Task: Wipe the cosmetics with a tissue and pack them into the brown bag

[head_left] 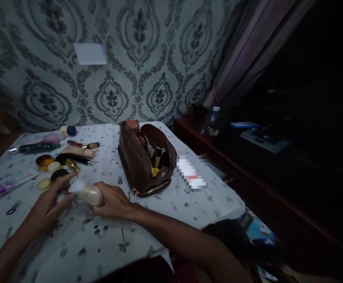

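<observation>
My right hand (pixel 112 199) is wrapped round a small bottle (pixel 90 193) with cream-coloured contents and a pale, clear-looking top. The bottle is tilted, its top pointing left towards my left hand (pixel 51 200). The left fingers are closed round a small pale round item (pixel 61 197), partly hidden and too blurred to name. Just beyond the left hand lie a dark round lid (pixel 59 174), a pale yellow round pot (pixel 44 183) and a gold tube (pixel 72 165). To the right stands a brown cosmetic bag (pixel 131 157), unzipped, with a gold-and-black tube (pixel 157 156) and other items inside.
On the patterned tablecloth (pixel 186 220), a dark green bottle (pixel 38 147), a beige tube (pixel 78 152), an amber jar (pixel 45 161) and a purple-white tube (pixel 10 190) lie left. A blurred-out white item (pixel 190 173) lies right of the bag. Wallpaper rises behind.
</observation>
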Motion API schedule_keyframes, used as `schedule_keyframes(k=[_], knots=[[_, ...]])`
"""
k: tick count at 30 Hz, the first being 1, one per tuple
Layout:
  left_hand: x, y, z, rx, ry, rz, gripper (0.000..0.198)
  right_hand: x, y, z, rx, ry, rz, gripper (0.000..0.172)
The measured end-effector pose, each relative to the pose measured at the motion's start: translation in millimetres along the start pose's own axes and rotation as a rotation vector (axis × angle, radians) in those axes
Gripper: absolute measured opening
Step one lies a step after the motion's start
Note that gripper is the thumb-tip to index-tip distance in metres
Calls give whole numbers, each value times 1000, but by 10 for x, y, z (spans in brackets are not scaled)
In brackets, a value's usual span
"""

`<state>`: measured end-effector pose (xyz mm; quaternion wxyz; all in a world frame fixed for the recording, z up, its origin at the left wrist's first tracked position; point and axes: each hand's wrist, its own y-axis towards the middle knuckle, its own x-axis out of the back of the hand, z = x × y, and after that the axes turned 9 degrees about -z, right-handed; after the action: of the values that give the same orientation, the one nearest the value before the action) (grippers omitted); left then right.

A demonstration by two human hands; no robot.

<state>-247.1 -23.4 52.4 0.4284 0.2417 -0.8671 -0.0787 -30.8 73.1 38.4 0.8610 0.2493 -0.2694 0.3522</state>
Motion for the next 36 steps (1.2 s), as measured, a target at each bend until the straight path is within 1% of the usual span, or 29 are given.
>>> schedule_keyframes(k=[2,3,5,6,8,9,11,12,13,14,15,16,17,19,22,24,26,28,30,34,36], knots=[[8,20,-46,-63,-81,71,59,1,-1,-9,16,21,37,50],[15,35,-65,-74,-116,108,55,-1,-2,-11,15,31,47,50],[25,71,-79,-58,-175,152,48,-14,3,-23,1,79,38,51],[25,89,-75,-36,-206,157,46,-24,12,-37,-10,129,21,55],[11,114,-57,37,-253,126,45,-46,48,-85,-59,314,-15,65],[-1,120,-46,81,-271,91,46,-57,73,-115,-108,445,-27,71],[-26,119,-31,163,-307,29,45,-76,130,-174,-253,732,-46,80],[-38,113,-29,192,-332,-5,44,-82,156,-194,-333,869,-54,80],[-47,105,-31,209,-362,-15,44,-86,179,-207,-405,980,-71,79],[-54,96,-37,205,-398,-69,45,-88,196,-211,-459,1077,-98,74],[-60,89,-44,199,-445,-96,46,-88,209,-209,-487,1144,-100,66],[-65,83,-52,200,-483,-113,47,-88,217,-202,-501,1182,-74,59],[-69,78,-59,203,-525,-123,47,-86,222,-195,-522,1208,-43,55],[-76,70,-71,207,-571,-97,45,-82,228,-178,-581,1252,18,50],[-77,49,-88,187,-598,-34,44,-75,235,-155,-672,1299,57,43],[-75,35,-100,155,-609,-7,44,-70,244,-147,-728,1329,24,38],[-75,27,-106,130,-617,14,44,-66,254,-149,-749,1367,-59,30],[-79,29,-107,128,-621,34,43,-61,260,-154,-734,1395,-137,20],[-85,36,-106,142,-616,32,42,-50,254,-151,-704,1391,-163,15],[-95,45,-107,165,-608,-8,37,-21,221,-112,-574,1343,-148,21],[-99,43,-107,170,-618,-18,36,-19,209,-95,-539,1336,-161,22]])
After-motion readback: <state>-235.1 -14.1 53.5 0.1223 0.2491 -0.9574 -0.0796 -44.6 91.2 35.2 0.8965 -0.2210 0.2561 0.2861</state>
